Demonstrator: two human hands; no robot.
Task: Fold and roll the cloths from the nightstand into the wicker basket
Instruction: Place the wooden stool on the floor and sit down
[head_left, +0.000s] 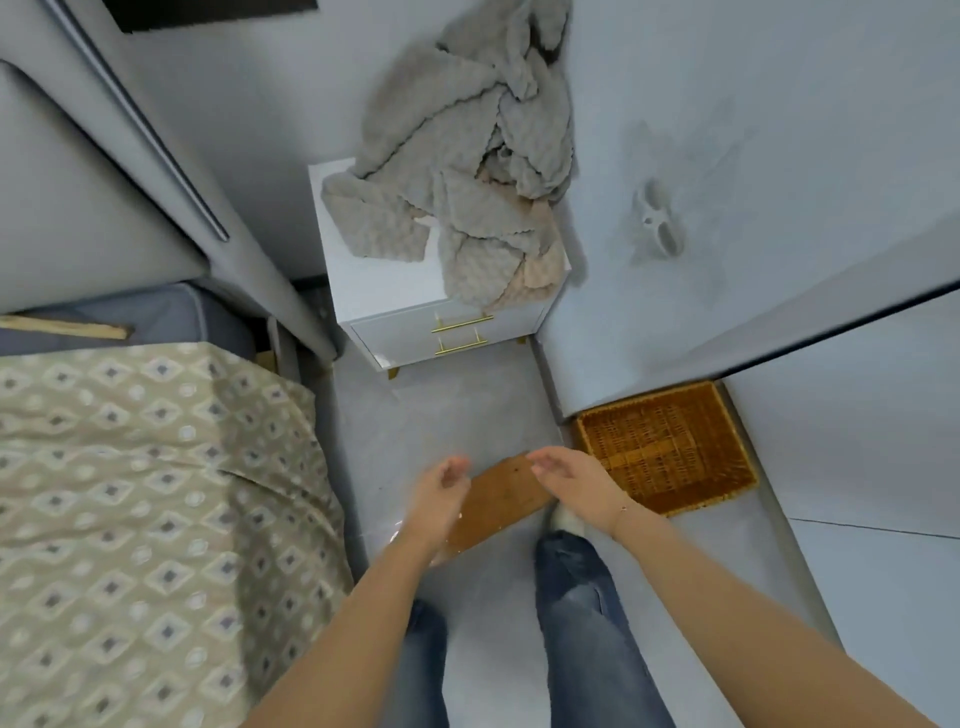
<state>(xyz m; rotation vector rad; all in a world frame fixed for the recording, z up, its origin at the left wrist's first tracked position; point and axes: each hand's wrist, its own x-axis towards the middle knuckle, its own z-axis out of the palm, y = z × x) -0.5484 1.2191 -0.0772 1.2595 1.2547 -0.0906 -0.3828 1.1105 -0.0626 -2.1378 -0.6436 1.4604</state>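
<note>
A heap of grey, bumpy-textured cloths with a beige one among them lies piled on the white nightstand against the wall. Some cloth hangs over the nightstand's front right corner. The wicker basket sits on the floor to the right, in a nook by the wall, with nothing inside. My left hand and my right hand are held out in front of me above the floor, palms facing each other, fingers relaxed, holding nothing. Both are well short of the cloths.
A bed with a patterned beige cover fills the left side, its grey headboard behind. A brown flat board lies on the floor under my hands. My jeans-clad legs stand in the narrow aisle. The nightstand has two gold-handled drawers.
</note>
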